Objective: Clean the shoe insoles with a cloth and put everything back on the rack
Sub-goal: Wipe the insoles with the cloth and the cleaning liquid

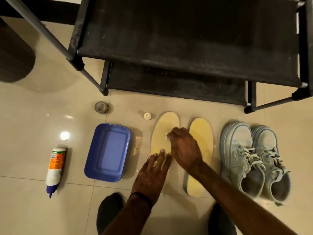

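Note:
Two yellow insoles lie side by side on the tiled floor. My left hand [150, 173] presses flat, fingers straight, on the heel half of the left insole [163, 124]. My right hand [184, 146] reaches across to the middle of that insole with its fingers curled down. A small pale bit, apparently the cloth [167, 136], shows at its fingertips; the rest is hidden under the hand. The right insole [201, 133] lies untouched beneath my right forearm. A pair of pale blue-grey sneakers [250, 160] stands to its right. The black shoe rack [169, 48] stands behind, its shelves bare.
A blue plastic tray [108, 151] sits left of the insoles with a small pale object [138, 144] beside it. A white and orange bottle [55, 168] lies far left. A small white cap [147, 115] and a round grey ring [101, 107] lie near the rack's foot.

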